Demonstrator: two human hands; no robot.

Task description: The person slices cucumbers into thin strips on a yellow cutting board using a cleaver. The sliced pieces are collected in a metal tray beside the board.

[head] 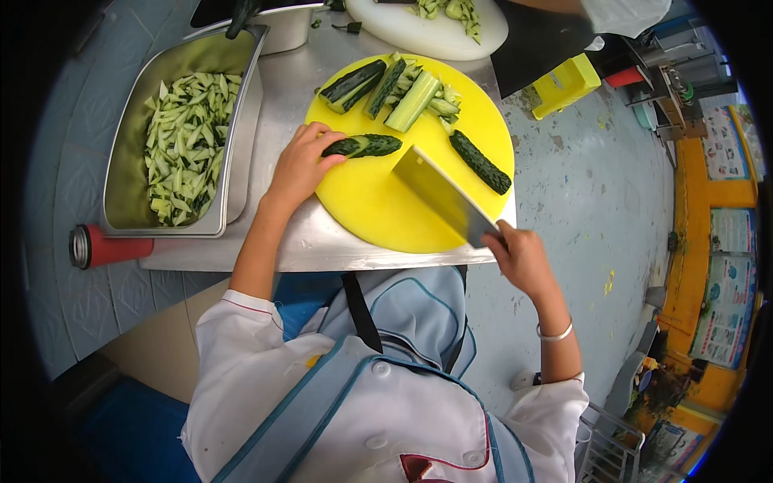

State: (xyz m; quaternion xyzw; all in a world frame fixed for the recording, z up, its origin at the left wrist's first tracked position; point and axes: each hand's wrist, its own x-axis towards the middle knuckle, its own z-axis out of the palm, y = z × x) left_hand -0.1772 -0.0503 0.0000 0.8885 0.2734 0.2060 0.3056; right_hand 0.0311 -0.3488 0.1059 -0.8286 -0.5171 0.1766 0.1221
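Note:
On the round yellow cutting board (374,211), my left hand (305,160) holds the left end of a dark green cucumber piece (380,145). My right hand (513,250) grips a broad-bladed cleaver (444,196), its blade standing over the board to the right of that piece and apart from it. Farther back on the board lie several cut cucumber lengths, one with its pale cut face (413,101) up, beside small cut pieces (444,107). Another cucumber length (480,162) rests near the board's right edge.
A deep steel pan (232,175) of cut cucumber pieces (190,139) stands at the left, with a red cylindrical container (118,246) by its near end. Behind the yellow board is a white cutting board (483,45) with cut pieces. Part of another person (558,12) shows at the top right.

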